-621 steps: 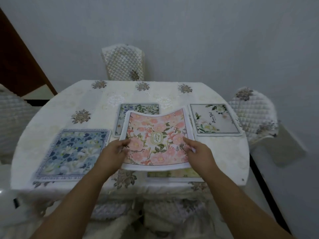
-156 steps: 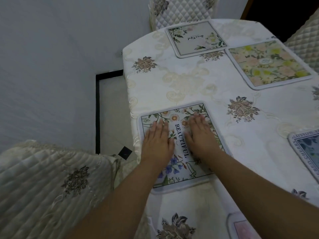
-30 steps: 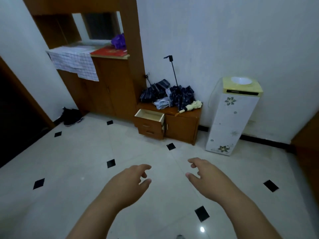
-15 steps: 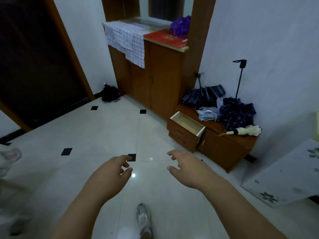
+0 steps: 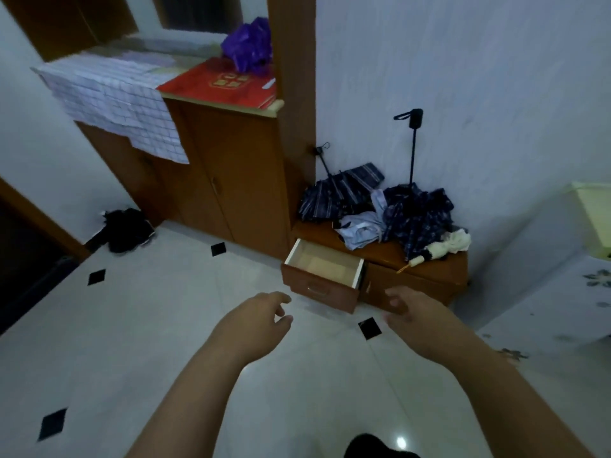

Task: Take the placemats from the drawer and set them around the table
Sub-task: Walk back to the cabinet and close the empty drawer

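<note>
The top drawer point(image 5: 322, 271) of a low wooden cabinet point(image 5: 413, 279) stands pulled out, and its pale inside shows no placemat. Both hands hang in the air above the floor, short of the drawer. My left hand point(image 5: 261, 320) is below and left of the drawer front, fingers loosely curled and apart, holding nothing. My right hand point(image 5: 410, 309) is in front of the cabinet to the drawer's right, also open and holding nothing. The table and its placemats are out of view.
Folded umbrellas point(image 5: 406, 213) and cloth lie on the low cabinet. A tall wooden cupboard point(image 5: 231, 180) with a checked cloth point(image 5: 112, 100), red box point(image 5: 221, 82) and purple bag stands left. A white water dispenser point(image 5: 562, 302) is at right; dark shoes point(image 5: 127, 229) by the left wall.
I have come closer to the cabinet; the open drawer now sits just beyond my fingertips. Both hands stay raised and hold nothing, as half a second ago.
</note>
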Available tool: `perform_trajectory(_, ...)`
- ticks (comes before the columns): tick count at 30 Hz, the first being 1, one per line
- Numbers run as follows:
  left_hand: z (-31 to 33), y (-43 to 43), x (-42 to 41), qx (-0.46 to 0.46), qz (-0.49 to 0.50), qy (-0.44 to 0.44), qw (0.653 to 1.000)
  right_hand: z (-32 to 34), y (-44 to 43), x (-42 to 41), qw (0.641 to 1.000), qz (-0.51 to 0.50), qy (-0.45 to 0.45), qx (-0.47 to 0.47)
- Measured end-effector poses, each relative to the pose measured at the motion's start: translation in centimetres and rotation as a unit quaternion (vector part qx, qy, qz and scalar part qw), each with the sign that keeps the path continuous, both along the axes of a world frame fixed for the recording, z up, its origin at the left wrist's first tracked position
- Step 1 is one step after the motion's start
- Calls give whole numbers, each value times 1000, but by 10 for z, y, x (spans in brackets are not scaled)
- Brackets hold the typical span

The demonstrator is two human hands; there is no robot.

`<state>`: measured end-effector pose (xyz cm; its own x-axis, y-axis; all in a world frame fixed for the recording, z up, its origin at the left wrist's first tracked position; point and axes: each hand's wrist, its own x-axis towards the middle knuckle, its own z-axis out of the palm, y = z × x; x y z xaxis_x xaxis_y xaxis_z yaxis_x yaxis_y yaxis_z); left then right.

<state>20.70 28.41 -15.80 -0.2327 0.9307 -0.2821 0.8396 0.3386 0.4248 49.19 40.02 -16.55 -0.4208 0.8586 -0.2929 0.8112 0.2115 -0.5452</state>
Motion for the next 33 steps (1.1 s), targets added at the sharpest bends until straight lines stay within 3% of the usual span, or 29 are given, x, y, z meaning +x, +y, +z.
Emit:
perform_trajectory(10, -58, 184, -66, -16, -33, 10, 999, -78, 170, -83, 997, -31, 50, -57)
perform_trajectory(17, -101, 266, -103, -72, -54, -5, 996, -112, 250, -135, 991, -56, 60, -105)
perform_trajectory(25, -187, 355, -134, -48, -120, -6, 992, -188, 274, -161, 990, -127, 26, -46)
perform_trajectory(29, -257, 376, -147, -46, -155, -11, 987, -260, 259, -172, 988, -148, -2, -49)
perform_trajectory(33, -339, 375, -164, -99, -176, -20, 979, -342, 243, -182, 981, -167, -22, -92)
